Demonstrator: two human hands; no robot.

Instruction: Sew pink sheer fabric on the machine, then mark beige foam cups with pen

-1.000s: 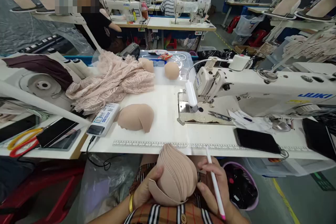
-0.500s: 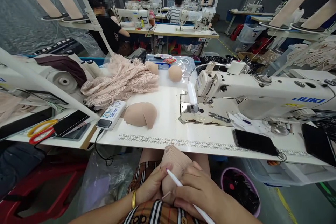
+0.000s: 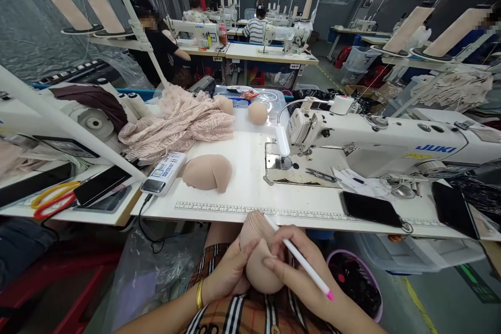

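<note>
A beige molded cup [image 3: 266, 274] with folded fabric at its top is held over my lap, just below the table edge. My left hand [image 3: 230, 269] grips its left side, thumb on the front. My right hand [image 3: 299, 266] pinches the cup's right side and also holds a white pen [image 3: 309, 267], whose pink end points down to the right. Another beige cup piece [image 3: 207, 172] lies on the white table [image 3: 242, 198], beside a white power bank [image 3: 164, 173]. The printed ruler runs along the front edge.
A sewing machine [image 3: 391, 138] stands on the right with tweezers [image 3: 321, 175] and a black phone [image 3: 370, 209] before it. Pink lace [image 3: 180, 122] is heaped at back left. Orange-handled scissors [image 3: 57, 198] lie far left. People sit at machines beyond.
The pen has swung round in my right hand, its pink end now at lower right. My right fingers have closed on the cup, which shows more of its smooth front. The view has shifted slightly.
</note>
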